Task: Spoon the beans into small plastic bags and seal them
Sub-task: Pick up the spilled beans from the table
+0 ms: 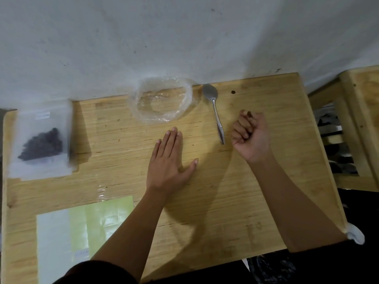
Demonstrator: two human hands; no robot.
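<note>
A: Quick count pls, what's on the surface (256, 191)?

B: 1 spoon (214, 111). 1 open clear bag (162, 101) w/ a rolled rim. 1 small zip bag (41, 140) w/ dark beans (43, 145) inside. 1 flat pack of bags (82, 232), pale green + white. 2 hands.

A: Where's each?

B: Clear bag is mid far edge, by the wall (184, 37). Spoon is just right of it, bowl at the far edge, handle pointing toward the near edge. Zip bag is at the far-left corner, blurred. Flat pack is at the near-left corner, w/ the left forearm passing over its right side.

A: Fingers?

B: Left hand (170, 160) lies palm down mid surface, fingers straight & released, thumb spread right, gripping nothing. Its fingertips are near the clear bag's near rim, not touching. Right hand (250, 136) is clenched in a fist just right of the spoon handle's end, apart from it. There's a small dark speck at its topmost fingers, too small to tell what.

A: Beans vs fingers?

B: Well apart. Beans sit far left, the hands are mid & right.

A: Edges, room?

B: Open wood btw the two hands & across the near-right part. The wall shuts off the far edge. The right edge runs near the right hand, and a 2nd wooden stand (359, 119) sits past it w/ a gap. White cloth (355, 235) hangs at the near-right corner.
</note>
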